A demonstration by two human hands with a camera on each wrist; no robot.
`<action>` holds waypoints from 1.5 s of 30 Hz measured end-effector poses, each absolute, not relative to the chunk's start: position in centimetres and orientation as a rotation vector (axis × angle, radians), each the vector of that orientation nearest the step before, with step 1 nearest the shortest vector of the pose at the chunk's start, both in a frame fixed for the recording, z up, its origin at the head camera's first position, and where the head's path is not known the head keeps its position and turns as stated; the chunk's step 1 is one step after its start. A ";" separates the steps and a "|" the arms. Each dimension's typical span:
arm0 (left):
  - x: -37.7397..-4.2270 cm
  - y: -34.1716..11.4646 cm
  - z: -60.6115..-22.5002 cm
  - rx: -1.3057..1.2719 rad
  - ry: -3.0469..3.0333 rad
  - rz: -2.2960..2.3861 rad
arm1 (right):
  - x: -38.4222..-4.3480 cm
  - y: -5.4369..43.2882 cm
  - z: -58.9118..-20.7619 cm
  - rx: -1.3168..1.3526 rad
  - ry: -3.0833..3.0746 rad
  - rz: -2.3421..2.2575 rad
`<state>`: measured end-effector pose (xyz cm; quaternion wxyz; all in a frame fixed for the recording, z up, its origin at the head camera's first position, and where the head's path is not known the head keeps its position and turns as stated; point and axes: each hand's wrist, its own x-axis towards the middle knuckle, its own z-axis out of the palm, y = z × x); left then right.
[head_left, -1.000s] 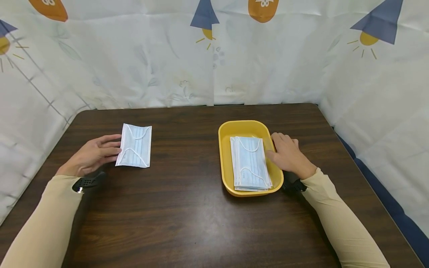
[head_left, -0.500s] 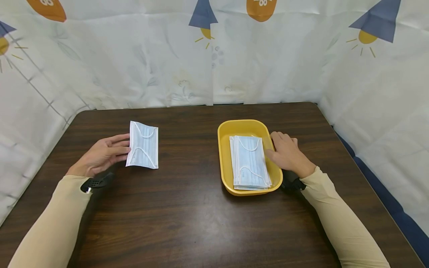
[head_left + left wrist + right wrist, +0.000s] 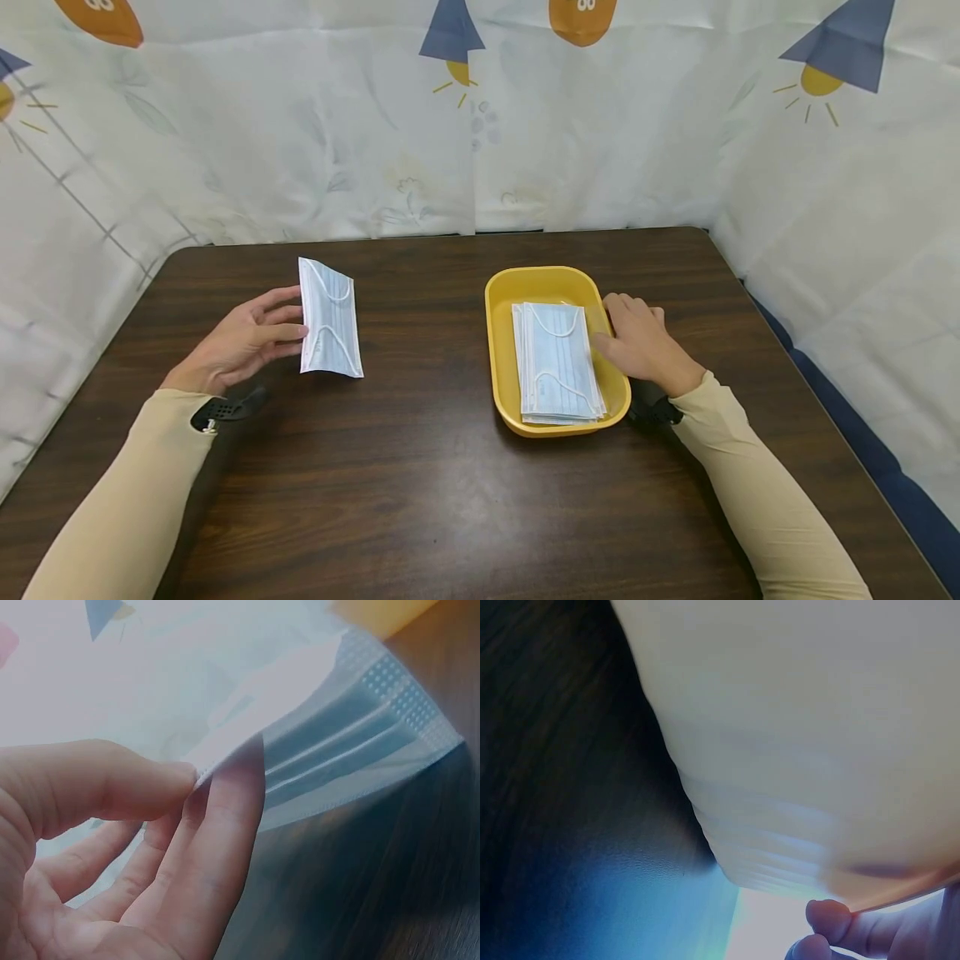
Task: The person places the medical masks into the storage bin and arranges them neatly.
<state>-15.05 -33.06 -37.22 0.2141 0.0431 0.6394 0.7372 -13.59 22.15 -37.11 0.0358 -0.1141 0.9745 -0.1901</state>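
Note:
A light blue face mask (image 3: 332, 321) with white ear loops hangs above the left part of the table. My left hand (image 3: 243, 340) pinches its left edge; in the left wrist view the thumb and a fingertip meet on the pleated mask (image 3: 337, 754). To the right, a yellow plastic basket (image 3: 536, 287) holds a pile of similar masks (image 3: 558, 367), ear loops facing up. My right hand (image 3: 643, 346) grips the basket's right rim, thumb on the inner side. In the right wrist view, the basket's outer wall (image 3: 795, 735) fills much of the frame and a few fingertips show at its rim.
Both hands work over a dark wood-grain table (image 3: 420, 500). A white curtain (image 3: 300, 150) with printed rockets stands behind it and along both sides. Dark blue fabric (image 3: 862, 425) shows beyond the table's right edge.
My left hand has moved to the right with the mask, which is now raised and turned more edge-on. My right hand and the basket have stayed in place.

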 end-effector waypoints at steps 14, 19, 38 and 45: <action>-14.7 -30.5 -35.6 0.179 1.793 2.039 | -13.6 22.1 -37.0 -0.355 3.001 -0.573; -14.6 -29.5 -34.8 0.166 1.874 1.998 | -13.7 22.1 -37.0 -0.358 3.004 -0.571; -14.0 -26.5 -33.1 0.272 1.846 2.003 | -13.7 22.1 -37.0 -0.350 3.002 -0.553; -14.0 -25.4 -32.6 0.309 1.868 1.982 | -13.7 22.1 -37.0 -0.343 2.995 -0.558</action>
